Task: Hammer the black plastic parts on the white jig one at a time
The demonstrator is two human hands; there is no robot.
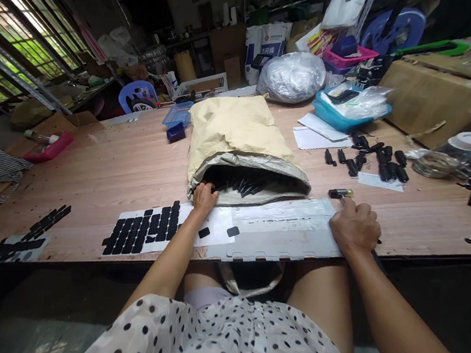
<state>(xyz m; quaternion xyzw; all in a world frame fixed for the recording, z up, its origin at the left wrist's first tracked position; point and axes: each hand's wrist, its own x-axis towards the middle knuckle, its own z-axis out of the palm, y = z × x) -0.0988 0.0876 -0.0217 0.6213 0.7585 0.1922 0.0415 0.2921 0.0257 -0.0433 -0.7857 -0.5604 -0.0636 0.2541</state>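
Note:
My left hand (204,198) is at the left corner of the mouth of a tan paper sack (235,122), fingers curled inward. What they grip is hidden. Inside the sack lie slim black pieces (249,187). My right hand (356,227) is closed round the handle of what looks like a small hammer, its black and yellowish head (339,193) showing beyond the fingers. Between the hands, a grey flat board (284,233) lies along the table edge. Left of it, a white sheet (224,220) carries rows of black rounded pads (129,233), with two loose pads nearer the board.
Several black plastic parts (385,162) lie at the right beside white papers (321,132). Behind them stand a teal basket (351,113) and a cardboard box (439,103). A small blue bin (176,132) sits left of the sack. More black strips (47,222) lie far left.

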